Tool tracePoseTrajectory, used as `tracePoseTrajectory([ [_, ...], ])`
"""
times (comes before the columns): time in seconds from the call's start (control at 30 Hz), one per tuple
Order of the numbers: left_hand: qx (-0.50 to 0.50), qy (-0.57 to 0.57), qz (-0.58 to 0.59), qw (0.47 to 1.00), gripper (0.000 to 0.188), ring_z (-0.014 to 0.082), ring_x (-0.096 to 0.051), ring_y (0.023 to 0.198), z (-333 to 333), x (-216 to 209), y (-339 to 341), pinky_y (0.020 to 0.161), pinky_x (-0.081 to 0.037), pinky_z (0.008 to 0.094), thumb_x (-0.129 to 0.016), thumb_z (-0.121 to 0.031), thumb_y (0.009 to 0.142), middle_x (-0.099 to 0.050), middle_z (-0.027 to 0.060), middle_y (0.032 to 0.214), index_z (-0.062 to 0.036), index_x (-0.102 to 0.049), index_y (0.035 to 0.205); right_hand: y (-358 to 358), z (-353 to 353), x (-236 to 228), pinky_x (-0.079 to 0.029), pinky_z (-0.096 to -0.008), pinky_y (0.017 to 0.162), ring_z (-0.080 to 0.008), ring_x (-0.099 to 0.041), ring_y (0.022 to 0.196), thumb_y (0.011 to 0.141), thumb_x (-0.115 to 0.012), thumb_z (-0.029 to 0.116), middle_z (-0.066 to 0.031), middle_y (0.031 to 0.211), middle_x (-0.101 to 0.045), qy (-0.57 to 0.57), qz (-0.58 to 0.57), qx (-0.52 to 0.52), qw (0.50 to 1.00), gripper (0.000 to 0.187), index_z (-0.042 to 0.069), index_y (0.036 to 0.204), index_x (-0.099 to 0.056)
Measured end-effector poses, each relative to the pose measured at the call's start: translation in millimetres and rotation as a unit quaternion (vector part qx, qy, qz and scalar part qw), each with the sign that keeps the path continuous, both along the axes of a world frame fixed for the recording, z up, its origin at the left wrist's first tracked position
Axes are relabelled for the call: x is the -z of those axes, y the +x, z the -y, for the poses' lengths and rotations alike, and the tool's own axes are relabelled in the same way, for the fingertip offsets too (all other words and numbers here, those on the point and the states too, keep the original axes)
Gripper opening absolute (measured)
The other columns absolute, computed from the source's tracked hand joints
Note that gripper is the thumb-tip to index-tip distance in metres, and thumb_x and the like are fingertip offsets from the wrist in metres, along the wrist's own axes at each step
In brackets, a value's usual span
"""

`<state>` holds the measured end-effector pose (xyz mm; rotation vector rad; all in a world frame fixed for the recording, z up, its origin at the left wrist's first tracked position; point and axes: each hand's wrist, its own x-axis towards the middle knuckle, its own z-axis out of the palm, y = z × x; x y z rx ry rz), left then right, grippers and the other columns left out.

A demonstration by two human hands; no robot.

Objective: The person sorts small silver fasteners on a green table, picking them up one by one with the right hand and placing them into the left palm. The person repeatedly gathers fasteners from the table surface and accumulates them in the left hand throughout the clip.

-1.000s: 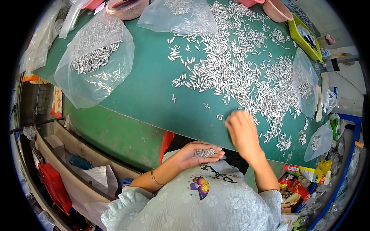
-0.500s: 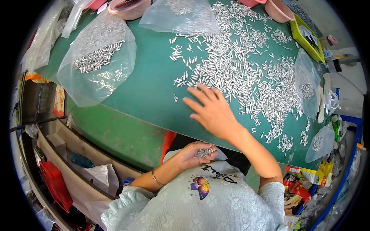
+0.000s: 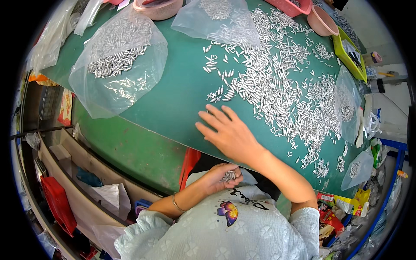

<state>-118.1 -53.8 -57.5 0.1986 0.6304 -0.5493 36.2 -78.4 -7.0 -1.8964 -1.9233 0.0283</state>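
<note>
My left hand is cupped near my lap, its fingers curled round a clump of small silver metal pieces. Over the green table my right hand reaches flat with its fingers spread, near the front edge; nothing shows in it. A large scatter of silver metal charms, mostly bullet-shaped with some hearts and crosses, lies just beyond its fingertips. What is under my right palm is hidden.
Clear plastic bags of silver pieces lie left and at the back. Pink bowls and a yellow-green tray stand along the far side. Below left is a shelf holding a red basket.
My right hand has drawn back slightly left and nearer, away from the scatter, and now covers the spot of the lone cross. My left fingers have curled more over the pieces.
</note>
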Motion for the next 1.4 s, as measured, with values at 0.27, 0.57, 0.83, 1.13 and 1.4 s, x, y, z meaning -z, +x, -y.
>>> tracePoseTrajectory([
  [0.27, 0.001, -0.031, 0.041, 0.999, 0.03, 0.0134, -0.048, 0.057, -1, 5, -2, 0.048, -0.038, 0.0253, -0.054, -0.027, 0.098, -0.059, 0.0117, 0.075, -0.0026, -0.059, 0.08, 70, 78, 2, -0.044, -0.0438, 0.097, -0.0335, -0.054, 0.121, 0.079, -0.063, 0.004, -0.0133, 0.119, -0.059, 0.002, 0.059, 0.134, 0.989, 0.023, 0.003, 0.102, -0.06],
  [0.57, 0.022, -0.018, 0.071, 0.997, 0.032, 0.0126, -0.047, 0.056, -2, 3, 0, 0.049, -0.037, 0.0246, -0.056, -0.03, 0.097, -0.058, 0.0104, 0.072, -0.0042, -0.06, 0.078, 102, 106, -6, -0.034, -0.0461, 0.099, -0.0322, -0.052, 0.118, 0.082, -0.066, 0.003, -0.0109, 0.112, -0.059, 0.021, 0.152, 0.334, 0.93, 0.019, 0.004, 0.099, -0.06],
  [0.83, 0.051, 0.037, 0.027, 0.998, 0.025, 0.0138, -0.062, 0.071, -1, -12, 5, 0.062, -0.05, 0.0237, -0.059, -0.026, 0.097, -0.064, 0.009, 0.081, -0.004, -0.064, 0.084, 77, 29, -5, -0.031, -0.0495, 0.106, -0.037, -0.042, 0.129, 0.083, -0.073, 0.022, -0.0176, 0.135, -0.047, 0.008, 0.003, 0.243, 0.97, 0.046, 0.008, 0.125, -0.058],
  [1.13, 0.037, 0.036, 0.023, 0.998, 0.028, 0.0139, -0.062, 0.069, 7, -1, 3, 0.061, -0.052, 0.0253, -0.058, -0.028, 0.097, -0.067, 0.0086, 0.084, -0.0022, -0.066, 0.09, 48, 85, -7, -0.038, -0.0463, 0.103, -0.0331, -0.052, 0.119, 0.082, -0.068, 0.007, -0.0109, 0.124, -0.058, 0.012, -0.072, 0.23, 0.97, 0.029, 0.006, 0.111, -0.062],
  [1.4, 0.019, 0.019, 0.033, 0.999, 0.027, 0.0143, -0.064, 0.072, 11, 5, 3, 0.066, -0.055, 0.0274, -0.057, -0.027, 0.098, -0.067, 0.0086, 0.087, -0.0014, -0.067, 0.094, 38, 139, -18, -0.039, -0.0458, 0.107, -0.0316, -0.051, 0.129, 0.08, -0.068, -0.001, -0.0082, 0.127, -0.061, -0.031, -0.012, 0.229, 0.973, 0.023, 0.005, 0.103, -0.067],
])
